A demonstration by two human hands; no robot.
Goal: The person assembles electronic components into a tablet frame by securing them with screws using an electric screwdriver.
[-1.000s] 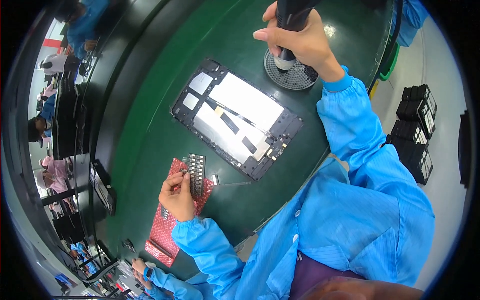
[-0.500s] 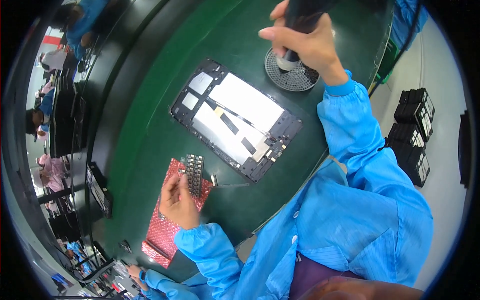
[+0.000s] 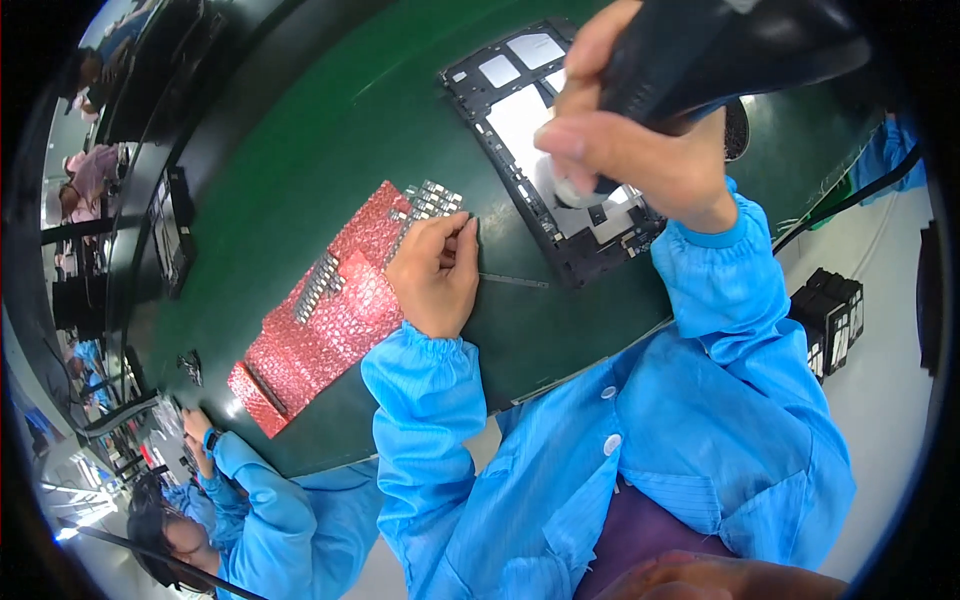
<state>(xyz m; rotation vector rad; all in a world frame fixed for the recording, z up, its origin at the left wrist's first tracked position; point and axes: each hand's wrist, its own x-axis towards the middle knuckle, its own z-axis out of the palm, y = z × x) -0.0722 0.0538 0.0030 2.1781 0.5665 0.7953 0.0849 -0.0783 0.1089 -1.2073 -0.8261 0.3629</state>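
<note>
My right hand (image 3: 655, 165) is wrapped round a black electric screwdriver (image 3: 740, 65) with a whitish nose. The tool's nose hangs over the opened tablet body (image 3: 512, 165), black-framed with white panels; whether its tip touches is hidden. My left hand (image 3: 437, 280) is closed, thumb and fingertips pressed together, beside a sheet of small metal-and-black parts (image 3: 432, 200). What those fingers pinch, if anything, is too small to make out. Under that hand lies red bubble wrap (image 3: 345, 345), bearing a second strip of parts (image 3: 319, 288).
A thin grey strip (image 3: 515, 281) lies between my left hand and the tablet. Beyond my right wrist, a round tray (image 3: 737, 130) is partly covered. A co-worker (image 3: 270, 510) in blue sits at lower left. Black stacked units (image 3: 828, 315) stand at right.
The screwdriver has gone from the round tray to above the tablet. My left hand has moved along the parts sheet to its tablet side. The whole view has also shifted.
</note>
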